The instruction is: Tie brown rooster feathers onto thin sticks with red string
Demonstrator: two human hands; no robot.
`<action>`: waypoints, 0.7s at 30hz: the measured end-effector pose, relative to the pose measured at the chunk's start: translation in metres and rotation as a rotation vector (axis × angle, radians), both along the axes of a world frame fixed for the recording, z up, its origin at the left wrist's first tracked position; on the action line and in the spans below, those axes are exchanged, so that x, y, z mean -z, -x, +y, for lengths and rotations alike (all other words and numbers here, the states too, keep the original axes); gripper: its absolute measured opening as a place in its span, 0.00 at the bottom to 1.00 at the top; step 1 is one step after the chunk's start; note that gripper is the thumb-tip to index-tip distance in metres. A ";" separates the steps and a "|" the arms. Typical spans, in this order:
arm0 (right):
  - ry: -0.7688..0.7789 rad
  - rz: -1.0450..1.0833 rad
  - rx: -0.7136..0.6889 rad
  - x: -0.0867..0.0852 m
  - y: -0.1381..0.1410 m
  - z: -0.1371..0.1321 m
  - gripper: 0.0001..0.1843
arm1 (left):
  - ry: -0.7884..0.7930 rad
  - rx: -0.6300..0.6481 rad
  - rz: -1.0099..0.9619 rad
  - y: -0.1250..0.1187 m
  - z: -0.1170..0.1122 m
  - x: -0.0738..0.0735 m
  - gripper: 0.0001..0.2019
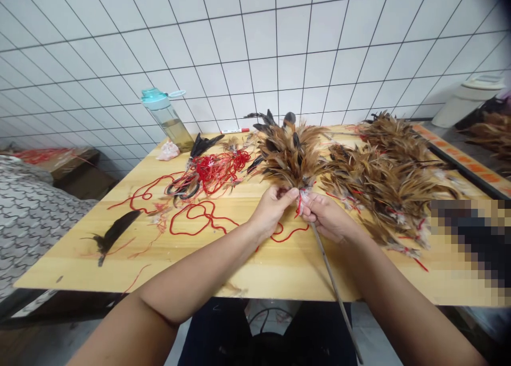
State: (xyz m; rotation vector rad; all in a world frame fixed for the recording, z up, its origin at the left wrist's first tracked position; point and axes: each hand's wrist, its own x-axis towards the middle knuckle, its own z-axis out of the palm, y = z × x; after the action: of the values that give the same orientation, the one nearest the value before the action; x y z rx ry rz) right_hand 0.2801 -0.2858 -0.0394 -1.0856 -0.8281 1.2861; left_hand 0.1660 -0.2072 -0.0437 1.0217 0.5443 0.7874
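A feather duster (293, 158) with brown and black feathers stands in front of me, its thin stick (333, 281) slanting down over the table's front edge. My left hand (275, 209) is closed at the base of the feathers, thumb and fingers pinched there. From the other side my right hand (323, 214) grips the same spot, where white quills and red string meet the stick. Red string (289, 238) trails from under my hands leftward over the table. The fingertips partly hide the binding.
On the wooden table (151, 273) lie tangled red string (215, 169), scissors (183, 187), a black feather (115, 235) and a marker (235, 130). A water bottle (170, 121) stands back left. Feather bunches (387, 179) cover the right side. Behind is a tiled wall (259, 41).
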 end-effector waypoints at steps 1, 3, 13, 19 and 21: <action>-0.011 -0.009 -0.003 -0.002 -0.001 -0.001 0.26 | -0.048 0.029 0.003 0.001 0.000 -0.001 0.18; -0.028 -0.026 0.000 -0.005 -0.002 -0.002 0.27 | -0.119 0.128 -0.003 0.001 -0.001 0.000 0.19; -0.008 -0.020 0.040 -0.008 -0.012 -0.009 0.28 | 0.049 0.769 0.130 0.015 0.003 -0.002 0.22; 0.038 -0.153 0.144 -0.014 -0.011 -0.021 0.27 | -0.051 0.635 0.166 0.024 0.035 -0.006 0.17; 0.055 -0.222 0.160 -0.020 -0.011 -0.027 0.26 | -0.174 0.591 0.195 0.029 0.044 -0.012 0.17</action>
State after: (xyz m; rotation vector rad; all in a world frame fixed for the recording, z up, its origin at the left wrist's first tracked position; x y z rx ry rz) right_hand 0.2912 -0.3130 -0.0192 -1.3288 -0.8550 1.0729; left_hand 0.1374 -0.1629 -0.0314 1.3439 0.3107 0.2128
